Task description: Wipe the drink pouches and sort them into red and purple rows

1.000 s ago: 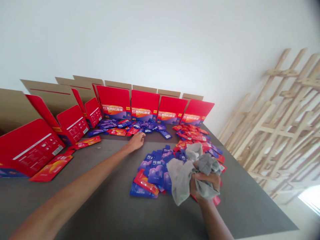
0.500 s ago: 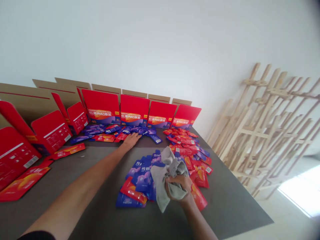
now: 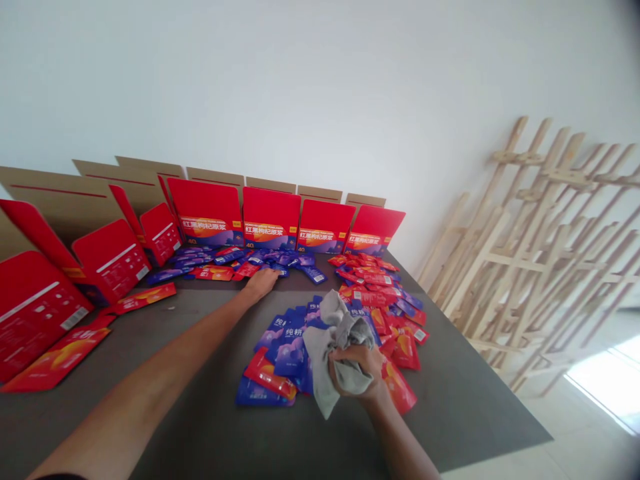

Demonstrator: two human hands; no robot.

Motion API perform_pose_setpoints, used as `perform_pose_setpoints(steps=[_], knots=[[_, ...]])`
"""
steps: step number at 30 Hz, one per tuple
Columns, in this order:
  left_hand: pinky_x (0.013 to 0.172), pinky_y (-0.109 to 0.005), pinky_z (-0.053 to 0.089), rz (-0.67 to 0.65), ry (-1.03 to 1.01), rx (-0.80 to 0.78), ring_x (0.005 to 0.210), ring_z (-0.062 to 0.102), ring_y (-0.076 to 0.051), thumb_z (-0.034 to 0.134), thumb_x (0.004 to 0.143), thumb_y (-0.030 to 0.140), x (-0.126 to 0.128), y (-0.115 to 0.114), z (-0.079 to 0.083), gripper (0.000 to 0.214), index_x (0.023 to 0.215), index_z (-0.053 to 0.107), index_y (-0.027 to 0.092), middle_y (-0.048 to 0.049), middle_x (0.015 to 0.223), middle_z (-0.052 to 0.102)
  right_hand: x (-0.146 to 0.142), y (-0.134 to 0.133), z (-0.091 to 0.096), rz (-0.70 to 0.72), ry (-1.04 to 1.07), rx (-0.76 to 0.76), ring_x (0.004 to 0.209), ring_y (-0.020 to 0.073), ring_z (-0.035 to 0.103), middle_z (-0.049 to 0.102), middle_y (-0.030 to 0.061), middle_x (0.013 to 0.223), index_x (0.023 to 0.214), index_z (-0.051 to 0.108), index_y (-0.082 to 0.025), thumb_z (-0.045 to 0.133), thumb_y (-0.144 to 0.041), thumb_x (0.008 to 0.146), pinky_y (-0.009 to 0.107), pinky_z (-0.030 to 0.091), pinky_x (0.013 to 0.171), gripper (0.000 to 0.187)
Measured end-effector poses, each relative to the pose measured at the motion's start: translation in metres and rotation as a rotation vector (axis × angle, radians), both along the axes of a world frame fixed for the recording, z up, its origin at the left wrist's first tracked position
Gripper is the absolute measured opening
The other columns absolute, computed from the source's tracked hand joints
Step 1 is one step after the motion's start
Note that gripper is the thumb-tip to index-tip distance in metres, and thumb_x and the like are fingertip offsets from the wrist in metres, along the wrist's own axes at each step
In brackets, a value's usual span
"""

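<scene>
Two hands, left fingers (image 3: 269, 277) open against blue sachets (image 3: 227, 257), right fingers (image 3: 350, 355) clenched around one grey cloth (image 3: 327, 353)

Blue pouches (image 3: 285, 350) are showing a violet, cloudy pattern under white lettering, while red pouches (image 3: 373, 298) are flashing orange swirls. A grey cloth (image 3: 320, 353) is bunching in soft, mottled folds. Red boxes (image 3: 270, 219) are carrying an orange-and-purple band with small yellow tags — brown cardboard flaps (image 3: 60, 183) are showing thin red stripes. A dark grey bench (image 3: 200, 427) is spreading beneath everything — pale wooden frames (image 3: 530, 253) and a white wall (image 3: 300, 87) are glowing beyond.
</scene>
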State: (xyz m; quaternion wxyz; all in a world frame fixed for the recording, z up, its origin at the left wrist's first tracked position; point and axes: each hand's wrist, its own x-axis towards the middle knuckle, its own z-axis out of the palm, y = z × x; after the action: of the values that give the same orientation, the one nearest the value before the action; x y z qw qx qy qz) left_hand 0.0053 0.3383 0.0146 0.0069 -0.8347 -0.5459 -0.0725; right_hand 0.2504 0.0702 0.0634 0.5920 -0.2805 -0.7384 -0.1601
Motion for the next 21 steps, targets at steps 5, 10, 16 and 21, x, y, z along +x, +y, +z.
perform_pose_setpoints(steps=[5, 10, 16, 21], knots=[[0.103, -0.053, 0.056, -0.032, -0.038, 0.067, 0.121, 0.065, -0.028, 0.066, 0.1, 0.041, 0.001, -0.024, -0.001, 0.041, 0.136, 0.062, 0.019, -0.0114, 0.137, 0.064, -0.001, 0.0, 0.001, -0.041, 0.014, 0.021, 0.058, 0.0165, 0.066, 0.068, -0.0026, 0.074, 0.096, 0.067, -0.029, 0.067, -0.022, 0.086, 0.03, 0.055, 0.06, 0.012], [0.106, -0.054, 0.051, 0.115, -0.094, 0.098, 0.126, 0.06, -0.03, 0.064, 0.1, 0.05, 0.011, -0.04, -0.006, 0.044, 0.13, 0.064, 0.018, -0.0124, 0.138, 0.062, -0.004, -0.002, 0.008, -0.051, -0.006, 0.015, 0.055, 0.0156, 0.065, 0.068, -0.004, 0.071, 0.095, 0.066, -0.029, 0.065, -0.019, 0.087, 0.03, 0.053, 0.057, 0.013], [0.103, -0.053, 0.054, 0.307, -0.229, 0.069, 0.121, 0.063, -0.029, 0.068, 0.098, 0.044, 0.027, -0.031, -0.009, 0.045, 0.134, 0.062, 0.018, -0.0122, 0.139, 0.062, -0.005, 0.0, 0.008, -0.026, 0.005, 0.002, 0.06, 0.0156, 0.066, 0.068, -0.0038, 0.074, 0.096, 0.066, -0.027, 0.066, -0.016, 0.084, 0.029, 0.052, 0.059, 0.017], [0.113, -0.058, 0.043, 0.248, -0.446, 0.051, 0.131, 0.056, -0.035, 0.064, 0.099, 0.039, 0.02, -0.04, -0.005, 0.055, 0.146, 0.053, 0.013, -0.0184, 0.14, 0.059, -0.001, 0.001, 0.004, -0.018, -0.001, -0.011, 0.059, 0.0168, 0.067, 0.069, -0.0027, 0.074, 0.097, 0.066, -0.027, 0.066, -0.016, 0.083, 0.03, 0.052, 0.059, 0.018]])
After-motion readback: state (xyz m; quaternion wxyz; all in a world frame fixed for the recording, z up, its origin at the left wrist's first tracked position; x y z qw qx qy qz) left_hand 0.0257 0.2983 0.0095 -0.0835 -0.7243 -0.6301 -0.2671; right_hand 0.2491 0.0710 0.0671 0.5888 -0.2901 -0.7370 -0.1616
